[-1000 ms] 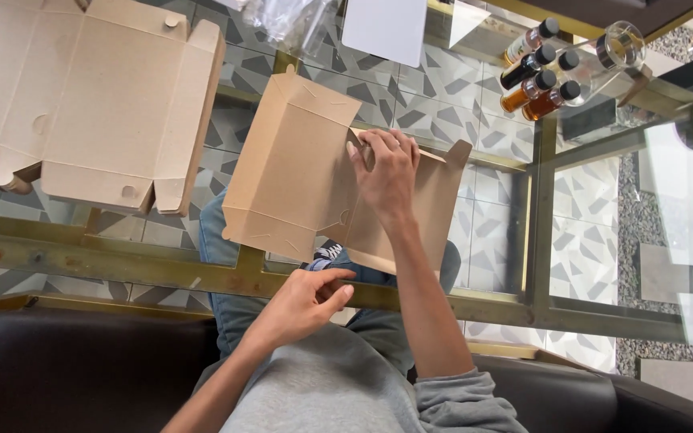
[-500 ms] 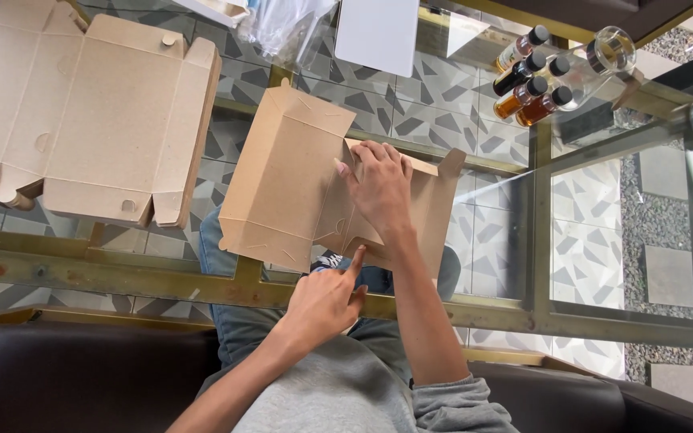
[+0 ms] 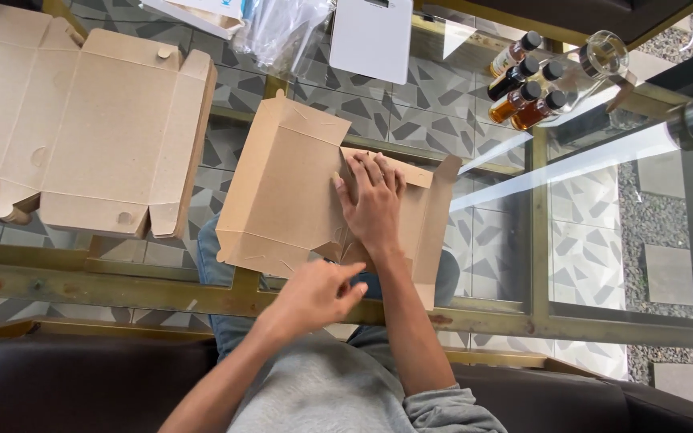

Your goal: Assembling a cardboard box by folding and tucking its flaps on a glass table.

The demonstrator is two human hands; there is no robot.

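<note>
Under the flat, spread right hand [image 3: 374, 208], part of the cardboard box [image 3: 286, 192] is hidden; left hand [image 3: 318, 295], loosely curled and holding nothing, touches its near edge.

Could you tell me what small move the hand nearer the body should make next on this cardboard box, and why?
Probably bring the left hand onto the near edge of the flat cardboard box to fold a flap. The right hand already lies flat on its middle panel, pinning it to the glass table, while the left seems to touch nothing.

Flat brown cardboard box [image 3: 290, 192], half-folded
</note>
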